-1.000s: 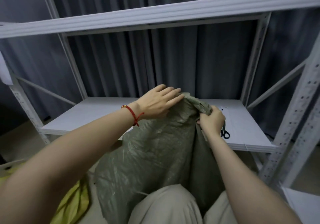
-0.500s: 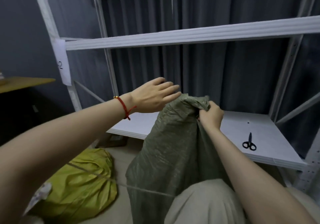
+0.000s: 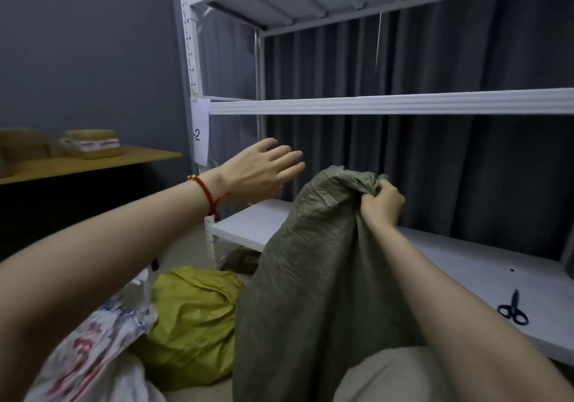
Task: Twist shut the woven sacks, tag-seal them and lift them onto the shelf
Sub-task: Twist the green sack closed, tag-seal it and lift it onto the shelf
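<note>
1. The right grip pinches the bunched mouth of the sack, fingers curled into the folds. The sack hangs straight below it and leans on the knee; its base is out of view. The left grip is spread and holds nothing, hovering just left of the sack's top and apart from it.
2. Only one grip holds the neck. The weave looks slick, so the gather may slide out and the mouth fall open before a twist sets.
3. The body below the right grip is slack and creased. If the knee shifts, it may slump left onto the yellow sack.
4. Scissors lie on the shelf, right of and below the right grip, where a lifted sack might land. It could knock them off or snag on them.
5. No tag shows, so sealing may mean a one-handed search while the neck loosens.
6. The sack is dull olive woven plastic, crinkled with a faint sheen, tapering from a wide body to a crumpled peak. The yellow sack is rounder and fuller. The white sack, far left of both grips, is printed and limp. The shelf is flat white board on perforated metal posts.
</note>
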